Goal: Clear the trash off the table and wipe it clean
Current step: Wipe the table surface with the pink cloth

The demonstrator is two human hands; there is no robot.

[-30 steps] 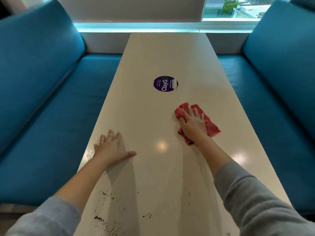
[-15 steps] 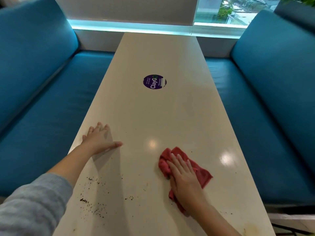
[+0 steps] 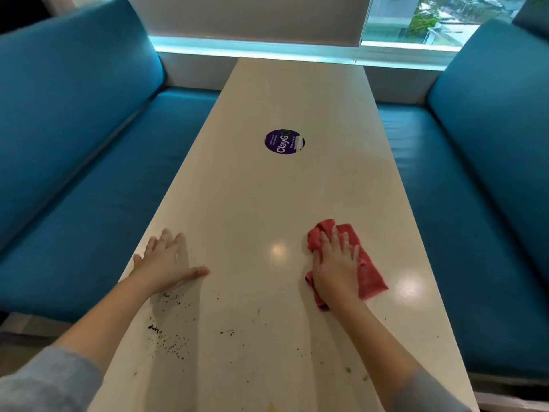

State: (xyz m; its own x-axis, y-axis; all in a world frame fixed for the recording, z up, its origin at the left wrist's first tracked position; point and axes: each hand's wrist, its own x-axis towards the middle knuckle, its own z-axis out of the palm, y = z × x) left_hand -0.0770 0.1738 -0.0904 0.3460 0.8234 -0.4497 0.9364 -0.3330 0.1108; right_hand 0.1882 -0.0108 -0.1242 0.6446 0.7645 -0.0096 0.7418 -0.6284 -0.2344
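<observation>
The red cloth (image 3: 370,272) lies on the table (image 3: 267,197), bunched at its far end. Taking the window end as 12 o'clock, it sits at about 4 o'clock from the table's middle. The right hand (image 3: 337,269) rests palm down on it, fingers straight, slightly spread and pointing toward 12 o'clock. The fingers press on the cloth and do not curl round it. Cloth shows past the fingertips, at 3 o'clock of the hand, and a little beside the wrist at 7 o'clock.

The left hand (image 3: 166,266) lies flat on the bare tabletop at about 8 o'clock from the table's middle, near the left edge and well apart from the cloth. Its fingers are straight and point toward 12 o'clock, its thumb is stretched toward 3 o'clock, and it holds nothing.

Dark crumbs (image 3: 169,337) are scattered over the near part of the table, at 6 o'clock of the left hand. They are thickest beside the left forearm, with a small cluster at about 7 o'clock from the cloth. A few faint specks lie near the right forearm.

A round purple sticker (image 3: 284,142) reading "ClayGo" sits on the tabletop at 12 o'clock from the table's middle. Both forearms are bare, with a grey left sleeve (image 3: 44,382) and a grey right sleeve (image 3: 439,394) at the lower corners. A blue left bench (image 3: 98,203) runs along the table at 9 o'clock and a blue right bench (image 3: 475,203) at 3 o'clock. A window (image 3: 430,19) shows at about 1 o'clock beyond the far end.
</observation>
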